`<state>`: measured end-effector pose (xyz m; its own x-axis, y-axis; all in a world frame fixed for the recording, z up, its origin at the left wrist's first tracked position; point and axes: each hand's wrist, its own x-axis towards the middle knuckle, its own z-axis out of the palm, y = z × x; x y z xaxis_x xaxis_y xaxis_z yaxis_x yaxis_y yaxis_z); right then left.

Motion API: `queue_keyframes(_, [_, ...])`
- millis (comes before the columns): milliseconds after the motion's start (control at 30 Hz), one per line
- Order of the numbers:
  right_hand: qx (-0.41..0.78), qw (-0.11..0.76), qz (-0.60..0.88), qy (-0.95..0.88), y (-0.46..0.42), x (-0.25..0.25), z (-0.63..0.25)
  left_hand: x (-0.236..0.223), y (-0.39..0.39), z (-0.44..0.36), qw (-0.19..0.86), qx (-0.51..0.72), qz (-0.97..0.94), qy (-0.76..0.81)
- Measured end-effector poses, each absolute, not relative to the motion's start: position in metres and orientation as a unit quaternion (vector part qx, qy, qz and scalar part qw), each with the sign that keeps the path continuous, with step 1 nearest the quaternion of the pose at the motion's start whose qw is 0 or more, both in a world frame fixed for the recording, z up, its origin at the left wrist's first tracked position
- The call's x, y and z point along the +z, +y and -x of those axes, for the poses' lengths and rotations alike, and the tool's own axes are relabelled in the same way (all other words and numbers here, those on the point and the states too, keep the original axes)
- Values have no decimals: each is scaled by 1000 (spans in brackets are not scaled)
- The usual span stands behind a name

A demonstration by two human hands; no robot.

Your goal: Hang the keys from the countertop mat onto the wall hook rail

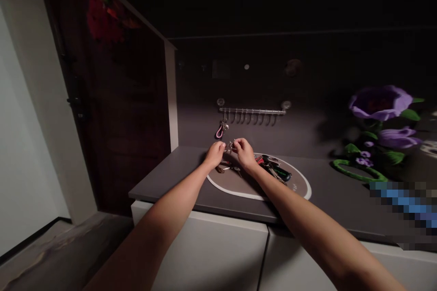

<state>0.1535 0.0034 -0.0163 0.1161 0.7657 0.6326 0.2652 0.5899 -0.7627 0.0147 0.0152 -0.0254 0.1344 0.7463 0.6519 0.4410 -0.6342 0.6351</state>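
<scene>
Above an oval brown mat with a white rim (223, 189), my two hands are raised close together. Between their fingertips is a small bunch of keys (230, 147), too small to make out in detail. My left hand (214, 154) pinches it from the left, and my right hand (244, 153) pinches it from the right. On the mat, a brown key fob with a metal part (221, 169) lies below my left hand. Right of my right wrist lies a pile of keys with a black fob (280, 173), partly hidden by the forearm.
A clear rail with several hooks (252, 111) is fixed to the back wall. A key ring with a pink loop (219, 132) hangs at its left end. Purple felt-like flowers (380, 102) stand on the grey counter (170, 182) at right. A dark door (133, 113) is at left.
</scene>
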Motion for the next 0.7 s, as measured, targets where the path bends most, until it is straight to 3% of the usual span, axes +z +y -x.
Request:
queue_keyframes(333, [305,697,380,-526,24,34,-140,-21,4,-16,21,463,-760,456])
queue_keyframes(700, [294,717,387,-499,63,67,-121,-20,6,-17,-30,434,-770,466])
